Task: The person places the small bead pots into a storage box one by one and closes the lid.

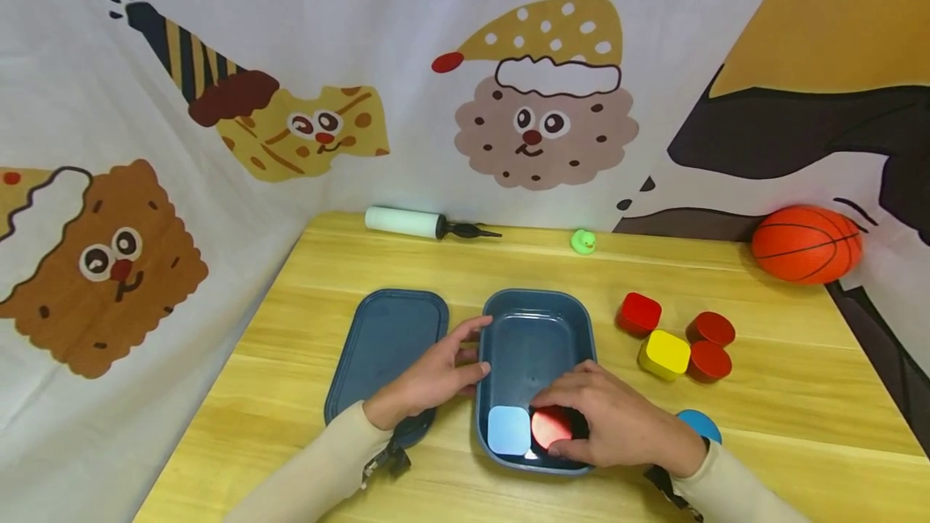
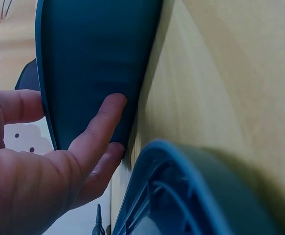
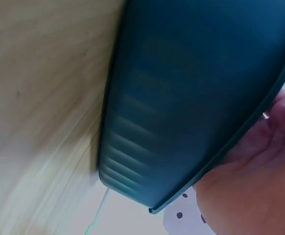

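A dark blue rectangular box [image 1: 536, 337] stands uncovered on the table. My left hand [image 1: 443, 366] rests against its left side; the left wrist view shows straight fingertips [image 2: 114, 102] on the outer wall. Inside the near end of the box, a light blue rounded-square block [image 1: 509, 430] sits in the left corner. Beside it is a red round block [image 1: 550, 427], which my right hand [image 1: 613, 418] holds between thumb and fingers. In the right wrist view the box wall [image 3: 181, 98] hides the fingertips and the block.
Left of the box lies its dark blue lid [image 1: 388, 345]. To the right are a yellow block [image 1: 664, 354], several red blocks [image 1: 639, 314] and a blue round piece [image 1: 700, 424] partly behind the right wrist. Farther back lie a hand pump [image 1: 407, 221], a green duck [image 1: 584, 242] and an orange ball [image 1: 806, 244].
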Available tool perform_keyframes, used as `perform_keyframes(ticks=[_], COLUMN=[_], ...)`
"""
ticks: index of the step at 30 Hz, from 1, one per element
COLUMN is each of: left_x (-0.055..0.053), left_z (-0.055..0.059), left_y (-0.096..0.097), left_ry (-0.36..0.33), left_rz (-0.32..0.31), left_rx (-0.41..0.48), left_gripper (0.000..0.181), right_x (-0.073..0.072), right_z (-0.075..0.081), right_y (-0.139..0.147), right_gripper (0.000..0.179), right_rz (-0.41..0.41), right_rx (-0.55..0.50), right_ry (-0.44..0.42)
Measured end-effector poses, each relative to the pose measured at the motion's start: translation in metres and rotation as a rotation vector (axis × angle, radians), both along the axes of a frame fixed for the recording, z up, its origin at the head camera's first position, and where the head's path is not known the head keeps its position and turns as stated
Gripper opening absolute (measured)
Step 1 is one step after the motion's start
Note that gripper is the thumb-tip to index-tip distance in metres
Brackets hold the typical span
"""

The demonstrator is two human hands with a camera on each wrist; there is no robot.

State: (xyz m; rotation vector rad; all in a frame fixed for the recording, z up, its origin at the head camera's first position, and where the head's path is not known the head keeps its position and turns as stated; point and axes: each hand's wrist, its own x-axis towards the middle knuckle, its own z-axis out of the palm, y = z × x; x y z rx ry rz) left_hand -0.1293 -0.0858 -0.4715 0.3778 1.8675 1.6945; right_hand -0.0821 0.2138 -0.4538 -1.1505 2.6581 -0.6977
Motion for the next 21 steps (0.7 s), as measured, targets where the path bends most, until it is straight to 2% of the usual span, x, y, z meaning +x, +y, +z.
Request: perform_keyframes(ticks=[5, 11, 15, 21], left_x=[0.001, 0.004, 0.001, -0.001], left_z=[-0.002, -0.006, -0.005, -0.003], left_y=[0.000, 0.000, 0.000, 0.000], left_ry=[0.009, 0.008, 0.019, -0.004], left_rz=[-0.002, -0.006, -0.003, -0.008], left_rx=[-0.003, -0.026, -0.011, 0.016], left_gripper=[0.070, 0.070, 0.071, 0.072], right_x=[0.003, 0.004, 0.001, 0.000], right_z=[0.001, 0.002, 0.009, 0.016], right_y=[0.006, 0.015, 0.021, 0.033], right_gripper=[0.037, 0.036, 0.040, 0.043], right_rz=[-0.017, -0.061, -0.101, -0.164], right_rx=[-0.138, -0.276, -0.289, -0.287], right_ry=[0.045, 0.052, 0.103, 0.139])
